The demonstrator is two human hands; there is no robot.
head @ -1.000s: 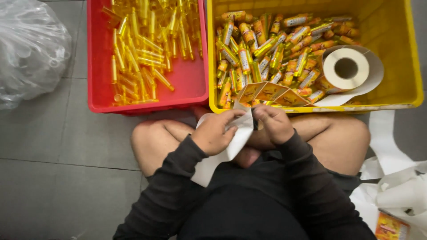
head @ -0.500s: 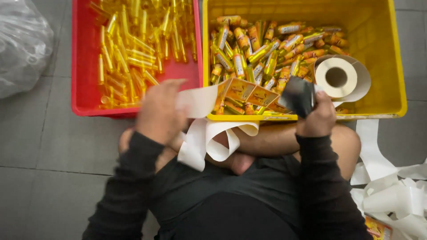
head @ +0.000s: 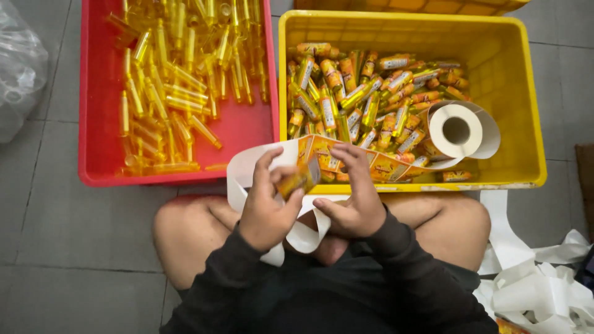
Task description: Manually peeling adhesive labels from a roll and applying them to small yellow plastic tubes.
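Now back together over the lap: left hand clamped on small yellow tube, long axis tilted up-right. Right hand just beside, fingers spread on label strip at yellow bin front edge.

Counting what's showing up here:
- two hands working, left and right
- one small yellow plastic tube sitting in left fingers
- one red plastic crate, one yellow plastic crate
- one white label roll
- loose tubes piling in both crates, too many for counting
- one clear plastic bag
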